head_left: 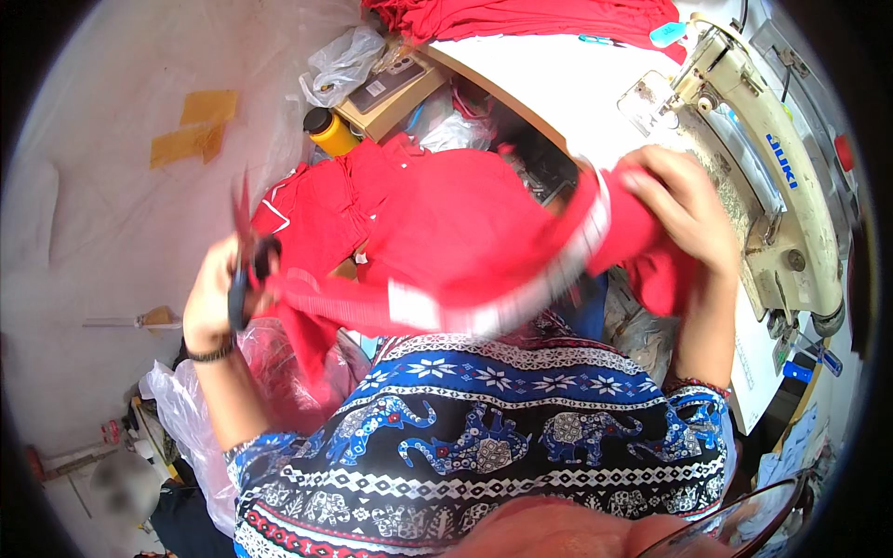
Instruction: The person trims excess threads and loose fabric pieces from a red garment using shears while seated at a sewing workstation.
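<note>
A red garment (549, 270) with a white band along its edge stretches between my two hands, blurred by motion. My left hand (212, 284) is closed around black-handled scissors (242, 270), whose blades point up and away. The garment's left end meets the fingers of that hand, though how they hold it is hard to see. On the other side my right hand (688, 200) grips the garment's right end, thumb and fingers folded over the cloth. More red cloth (326, 205) with white trim lies in a pile just beyond.
At right a sewing machine (781, 177) stands on a white table (549, 70). Folded red fabric (558, 19) lies at the table's far end. A yellow bottle with a black lid (331, 133) and a cardboard box (400, 102) sit beyond the pile. Clear plastic bags (191, 409) are at lower left.
</note>
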The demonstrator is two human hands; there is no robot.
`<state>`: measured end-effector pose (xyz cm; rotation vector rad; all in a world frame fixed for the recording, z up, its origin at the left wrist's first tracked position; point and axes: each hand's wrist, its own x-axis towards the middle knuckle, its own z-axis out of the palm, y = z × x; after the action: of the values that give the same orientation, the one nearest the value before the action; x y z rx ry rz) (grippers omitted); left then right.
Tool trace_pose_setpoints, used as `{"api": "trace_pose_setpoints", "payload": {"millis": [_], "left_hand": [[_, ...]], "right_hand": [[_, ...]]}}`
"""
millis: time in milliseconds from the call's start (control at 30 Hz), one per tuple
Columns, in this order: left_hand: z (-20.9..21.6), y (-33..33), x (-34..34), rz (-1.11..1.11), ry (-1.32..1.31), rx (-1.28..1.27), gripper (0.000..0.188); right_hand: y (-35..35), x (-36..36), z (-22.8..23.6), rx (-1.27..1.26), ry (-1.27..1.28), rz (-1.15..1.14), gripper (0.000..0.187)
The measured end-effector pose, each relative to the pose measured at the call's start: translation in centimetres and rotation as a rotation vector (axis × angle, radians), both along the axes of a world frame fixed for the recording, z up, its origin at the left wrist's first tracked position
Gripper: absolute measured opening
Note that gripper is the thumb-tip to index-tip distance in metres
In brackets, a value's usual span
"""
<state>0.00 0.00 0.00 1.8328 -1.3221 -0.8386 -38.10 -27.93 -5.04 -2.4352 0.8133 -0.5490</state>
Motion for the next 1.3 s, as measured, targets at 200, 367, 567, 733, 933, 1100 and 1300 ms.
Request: {"api": "trace_pose_setpoints", "payload": {"millis": [200, 367, 567, 733, 933, 1100, 1300], "left_hand": [[-8.7, -2.8, 2.0, 0.158, -0.580, 0.256, 0.016], [-21.6, -1.0, -1.3, -0.126, 0.020, 0.550, 0.026], [-23.1, 0.3, -1.3, -0.156, -0.140, 0.398, 0.026], [-24.5, 0.2, -0.3, -0.062, 0.264, 0.335, 0.029], [-13.5, -4.4, 1.2, 0.022, 0.102, 0.077, 0.031], [-13.1, -1.6, 0.9, -0.424, -0.140, 0.266, 0.026], [-20.5, -0.4, 4.7, -0.120, -0.171, 0.594, 0.014]], "right_hand": [[3.2, 3.8, -9.4, -0.068, -0.031, 0.125, 0.041], [7.3, 3.2, -24.3, 0.367, 0.207, 0.339, 0.069], [6.2, -0.2, -28.3, 0.599, 0.121, 0.181, 0.068], [6.3, 0.7, -26.5, 0.495, 0.103, 0.072, 0.026], [3.0, 1.4, -19.8, 0.045, -0.154, -0.157, 0.008], [2.6, 0.9, -19.2, 0.091, 0.174, 0.219, 0.010], [6.2, -4.1, -26.5, 0.323, 0.348, 0.102, 0.011]]}}
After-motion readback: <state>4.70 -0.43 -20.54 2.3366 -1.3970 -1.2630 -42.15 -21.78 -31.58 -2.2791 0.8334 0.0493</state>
